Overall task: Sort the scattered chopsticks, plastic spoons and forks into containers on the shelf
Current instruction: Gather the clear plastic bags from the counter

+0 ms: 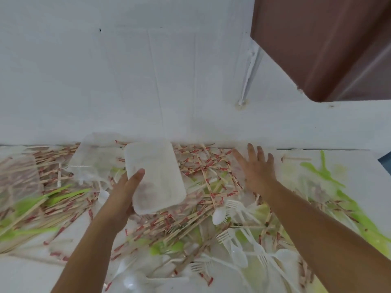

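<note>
Between the two hands lies a thick scatter of paper-banded chopsticks (211,172) on the white shelf top (359,170); the left hand (124,199) grips a cloudy white plastic container (156,176), thumb laid across its upper face, fingers showing dimly through from beneath. Right of the container, the right hand (257,172) is spread wide, palm down and holding nothing, over the chopsticks; whether it touches them I cannot tell. Nearer than both hands lie white forks (224,237) and a white spoon (219,216); left of the left hand lie green cutlery (63,193) and a second clear container (93,157).
</note>
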A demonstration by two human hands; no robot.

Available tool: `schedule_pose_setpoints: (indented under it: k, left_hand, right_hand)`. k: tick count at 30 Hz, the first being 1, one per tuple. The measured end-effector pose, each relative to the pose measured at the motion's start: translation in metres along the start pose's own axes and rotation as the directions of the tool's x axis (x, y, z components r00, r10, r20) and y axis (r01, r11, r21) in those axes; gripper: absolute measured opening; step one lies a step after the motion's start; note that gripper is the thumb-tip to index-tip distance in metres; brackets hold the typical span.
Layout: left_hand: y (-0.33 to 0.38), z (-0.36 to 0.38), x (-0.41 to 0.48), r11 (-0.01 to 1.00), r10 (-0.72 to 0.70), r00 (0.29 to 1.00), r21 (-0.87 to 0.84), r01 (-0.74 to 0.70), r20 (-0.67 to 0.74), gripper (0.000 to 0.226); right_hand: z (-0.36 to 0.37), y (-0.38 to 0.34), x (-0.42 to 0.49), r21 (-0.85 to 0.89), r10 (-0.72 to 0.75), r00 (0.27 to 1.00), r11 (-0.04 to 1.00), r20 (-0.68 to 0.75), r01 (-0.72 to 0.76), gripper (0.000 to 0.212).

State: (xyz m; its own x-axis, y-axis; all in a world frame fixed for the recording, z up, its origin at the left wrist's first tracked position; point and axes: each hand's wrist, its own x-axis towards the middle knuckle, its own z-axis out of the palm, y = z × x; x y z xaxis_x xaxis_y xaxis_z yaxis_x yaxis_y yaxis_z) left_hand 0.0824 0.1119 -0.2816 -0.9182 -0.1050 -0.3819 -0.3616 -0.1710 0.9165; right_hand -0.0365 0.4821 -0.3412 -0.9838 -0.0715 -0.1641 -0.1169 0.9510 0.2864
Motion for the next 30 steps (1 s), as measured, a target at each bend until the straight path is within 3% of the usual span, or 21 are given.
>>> schedule_pose_setpoints:
  k: [2,7,9,11,13,14,15,16,17,18,19,20,21,23,25,26,27,30]
  left_hand:
    - [-0.003,0.013,-0.004,0.999,-0.011,1.000,-0.039,0.011,-0.005,0.066]
    - [-0.011,0.043,-0.022,0.999,0.029,0.999,-0.025,-0.028,0.038,0.058]
    - [-0.015,0.052,-0.028,0.999,0.051,0.998,-0.021,-0.050,0.038,0.063]
    - [-0.018,0.058,-0.036,0.995,0.104,0.994,0.005,-0.104,0.016,0.057]
    - [-0.019,0.066,-0.043,0.987,0.146,0.989,0.067,-0.147,0.030,0.058]
    - [-0.021,0.069,-0.045,0.980,0.164,0.986,0.107,-0.167,0.031,0.059]
    - [-0.022,0.072,-0.048,0.975,0.175,0.984,0.132,-0.179,0.037,0.056]
    - [-0.023,0.076,-0.051,0.971,0.183,0.982,0.149,-0.189,0.050,0.052]
    - [-0.023,0.080,-0.054,0.969,0.185,0.981,0.156,-0.193,0.065,0.049]
    - [-0.024,0.085,-0.058,0.968,0.183,0.980,0.162,-0.193,0.076,0.049]
    - [-0.023,0.089,-0.062,0.968,0.172,0.981,0.168,-0.186,0.092,0.047]
    - [-0.021,0.091,-0.066,0.966,0.159,0.979,0.186,-0.180,0.124,0.045]
    - [-0.019,0.093,-0.073,0.958,0.174,0.971,0.198,-0.205,0.163,0.042]
    - [-0.020,0.085,-0.080,0.930,0.220,0.953,0.250,-0.270,0.209,0.041]
    - [-0.032,0.070,-0.081,0.946,0.171,0.955,0.231,-0.228,0.241,0.047]
    - [-0.044,0.060,-0.069,0.941,0.163,0.965,0.261,-0.215,0.206,0.052]
    - [-0.059,0.049,-0.066,0.959,0.146,0.973,0.215,-0.183,0.180,0.056]
    - [-0.077,0.017,-0.058,0.985,0.091,0.980,0.130,-0.115,0.174,0.047]
  right_hand:
    - [0.004,0.004,0.003,-0.038,-0.050,0.996,0.998,-0.078,0.048,0.117]
    - [-0.004,0.027,-0.009,0.099,-0.038,0.964,0.993,-0.262,0.066,0.101]
    - [-0.023,0.040,-0.026,0.254,0.006,0.895,0.960,-0.445,0.119,0.101]
    - [-0.044,0.049,-0.051,0.491,0.091,0.783,0.822,-0.616,0.290,0.100]
    - [-0.064,0.051,-0.072,0.718,0.252,0.721,0.523,-0.645,0.460,0.091]
    - [-0.075,0.048,-0.080,0.809,0.358,0.727,0.320,-0.586,0.494,0.082]
    - [-0.087,0.043,-0.087,0.876,0.438,0.778,0.050,-0.451,0.479,0.070]
    - [-0.096,0.036,-0.091,0.891,0.437,0.870,-0.266,-0.230,0.369,0.060]
    - [-0.106,0.028,-0.093,0.819,0.290,0.957,-0.546,-0.013,0.177,0.052]
    - [-0.114,0.017,-0.097,0.715,0.059,0.991,-0.697,0.122,-0.047,0.046]
    - [-0.122,0.003,-0.102,0.657,-0.147,0.969,-0.714,0.199,-0.243,0.042]
    - [-0.126,-0.013,-0.108,0.691,-0.251,0.935,-0.630,0.249,-0.354,0.037]
    - [-0.125,-0.028,-0.115,0.790,-0.256,0.929,-0.493,0.268,-0.364,0.033]
    - [-0.112,-0.051,-0.119,0.980,-0.047,0.984,-0.097,0.172,-0.176,0.030]
    - [-0.104,-0.066,-0.122,0.963,0.005,1.000,0.269,0.015,-0.016,0.022]
    - [-0.106,-0.070,-0.124,0.943,-0.015,1.000,0.333,0.025,-0.019,0.027]
    - [-0.106,-0.075,-0.126,0.945,-0.040,0.996,0.320,0.077,-0.060,0.035]
    - [-0.108,-0.095,-0.135,0.964,-0.189,0.947,0.110,0.258,-0.241,0.059]
